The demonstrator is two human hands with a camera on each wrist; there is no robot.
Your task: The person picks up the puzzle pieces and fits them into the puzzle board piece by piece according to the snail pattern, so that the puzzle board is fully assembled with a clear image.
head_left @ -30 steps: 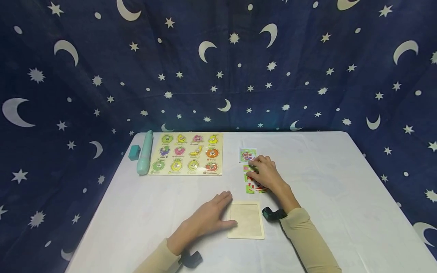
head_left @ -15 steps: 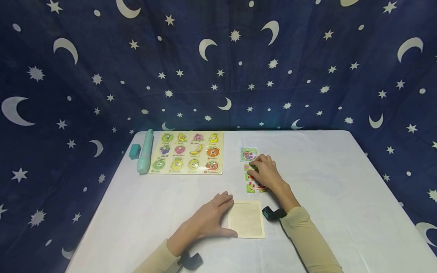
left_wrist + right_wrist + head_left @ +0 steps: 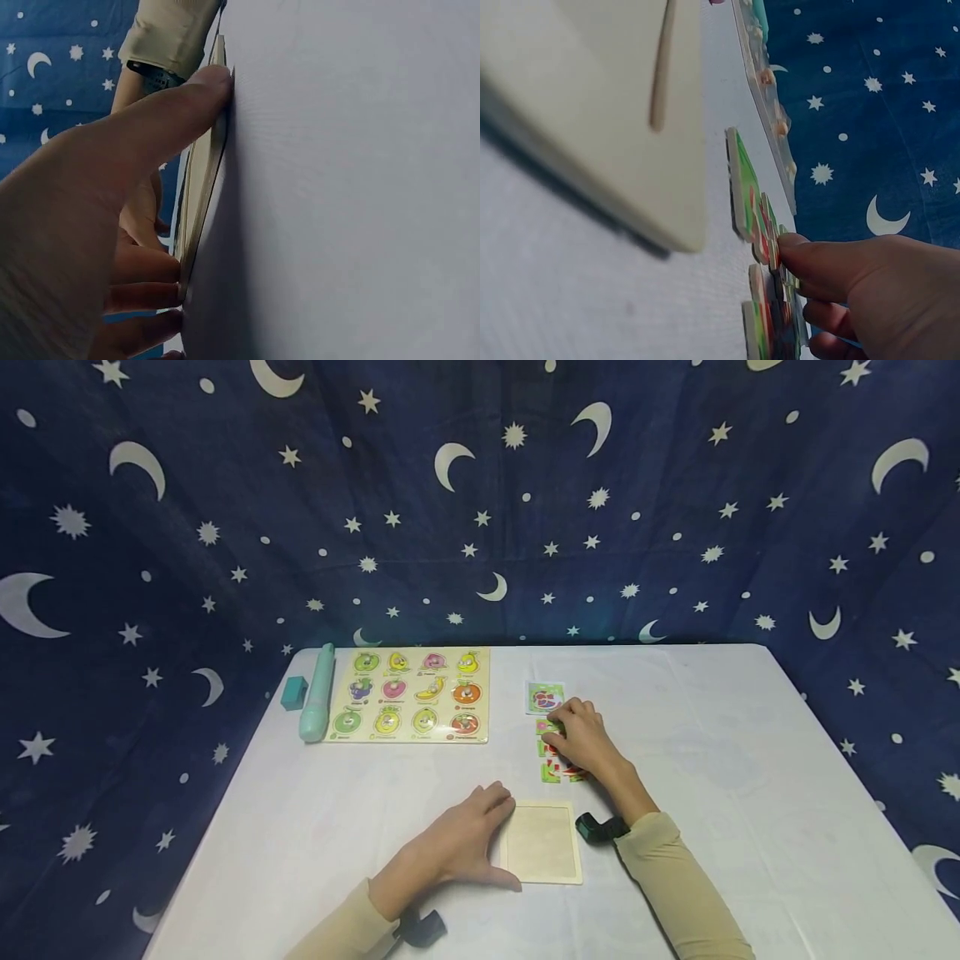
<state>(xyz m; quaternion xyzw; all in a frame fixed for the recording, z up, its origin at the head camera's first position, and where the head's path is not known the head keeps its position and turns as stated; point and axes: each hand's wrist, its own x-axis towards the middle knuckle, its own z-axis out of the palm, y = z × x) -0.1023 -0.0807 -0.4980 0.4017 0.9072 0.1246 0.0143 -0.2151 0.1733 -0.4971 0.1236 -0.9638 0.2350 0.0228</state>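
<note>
A square wooden puzzle tray [image 3: 542, 842] with a raised rim lies near the table's front. My left hand [image 3: 457, 839] holds its left side, thumb along the near edge and fingers at the far left corner. In the left wrist view the thumb [image 3: 169, 120] meets the tray's edge. Several puzzle pieces [image 3: 551, 772] with green, red and pink print lie beyond the tray. Over them, my right hand [image 3: 588, 739] pinches one between thumb and fingers; it partly hides the group. In the right wrist view, the thumb [image 3: 810, 259] presses a piece edge among the pieces [image 3: 742, 187].
A small picture card [image 3: 546, 696] lies just past the pieces. At the back left are a fruit board [image 3: 406, 731] with knobbed pieces, a mint-green tube-like object [image 3: 318, 697] and a teal block [image 3: 294, 692]. A dark star-patterned curtain [image 3: 420, 585] hangs behind the table.
My left thumb has shifted from over the tray to its near edge, and the fingers have closed in on the far corner. The right hand stays over the pieces.
</note>
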